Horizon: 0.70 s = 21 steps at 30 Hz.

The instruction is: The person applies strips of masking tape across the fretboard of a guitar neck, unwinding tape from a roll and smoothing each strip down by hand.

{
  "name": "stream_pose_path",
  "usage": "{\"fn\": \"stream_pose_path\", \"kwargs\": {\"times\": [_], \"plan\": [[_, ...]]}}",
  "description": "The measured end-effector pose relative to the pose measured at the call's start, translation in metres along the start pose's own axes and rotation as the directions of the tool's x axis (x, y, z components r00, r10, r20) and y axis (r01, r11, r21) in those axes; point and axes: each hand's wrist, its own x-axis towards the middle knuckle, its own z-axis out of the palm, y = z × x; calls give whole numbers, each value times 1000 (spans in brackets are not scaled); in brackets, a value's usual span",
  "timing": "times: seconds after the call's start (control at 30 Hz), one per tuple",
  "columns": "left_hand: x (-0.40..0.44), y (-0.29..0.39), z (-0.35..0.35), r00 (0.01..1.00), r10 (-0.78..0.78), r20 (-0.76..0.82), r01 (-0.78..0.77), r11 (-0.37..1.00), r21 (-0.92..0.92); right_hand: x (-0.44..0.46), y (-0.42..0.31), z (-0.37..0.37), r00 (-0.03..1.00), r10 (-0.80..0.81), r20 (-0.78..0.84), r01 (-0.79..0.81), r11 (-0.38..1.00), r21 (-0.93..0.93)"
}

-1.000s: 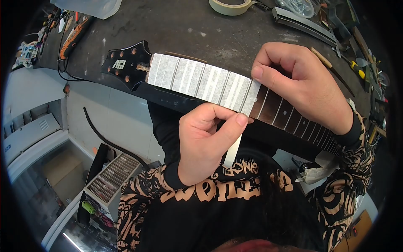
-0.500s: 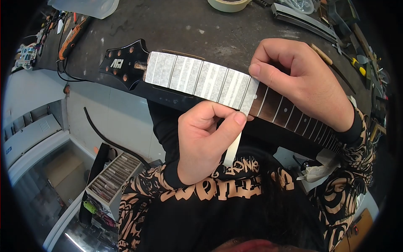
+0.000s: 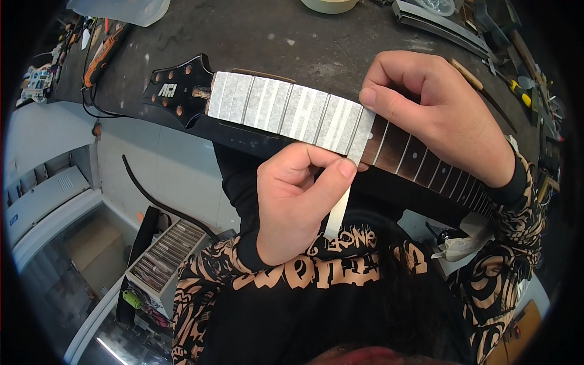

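A guitar neck with a black headstock point(image 3: 176, 91) lies across the front edge of the bench. Pale masking tape point(image 3: 298, 112) covers the fretboard near the headstock, with fret wires showing between the strips. My left hand point(image 3: 301, 201) pinches a tape strip point(image 3: 338, 213) at the neck's lower edge, its loose end hanging down. At the upper edge my right hand point(image 3: 426, 109) presses thumb and fingers together at the top of the last strip. Beyond the tape, the dark bare fretboard point(image 3: 398, 152) runs down to the right, partly under my right wrist.
A tape roll point(image 3: 328, 5) and a metal bar point(image 3: 441, 27) lie at the back of the bench. A wooden-handled tool point(image 3: 465, 74) is right of my right hand. An orange tool point(image 3: 103, 55) sits at left. Below stands a box of slotted items point(image 3: 164, 255).
The view has shifted slightly, so the neck and both hands appear a little higher. The grips and the tape look otherwise the same.
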Motion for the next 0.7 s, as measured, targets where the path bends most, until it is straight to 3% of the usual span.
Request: {"fn": "stream_pose_path", "kwargs": {"times": [0.23,0.3,0.4,0.5,0.57,0.6,0.7], "plan": [[0,-1,-7,1000,-19,7,18,1000,24,0,1,0,1000,2,7,-2,1000,1],[0,-4,-10,1000,15,-1,-15,997,82,0,2,1,1000,25,18,-25,1000,4],[7,-18,-12,982,189,12,-187,956,225,-2,2,1,995,85,50,-88,995,45],[13,-27,-18,944,324,58,-324,888,327,-8,-1,16,977,-84,-195,81,996,-22],[15,-30,-17,936,346,67,-348,877,332,-12,2,15,962,-196,-191,168,974,-152],[14,-28,-16,953,298,51,-299,902,311,-14,3,15,951,-249,-185,208,954,-216],[10,-23,-15,980,195,37,-197,941,276,-15,1,15,970,-179,-165,153,976,-157]]}}
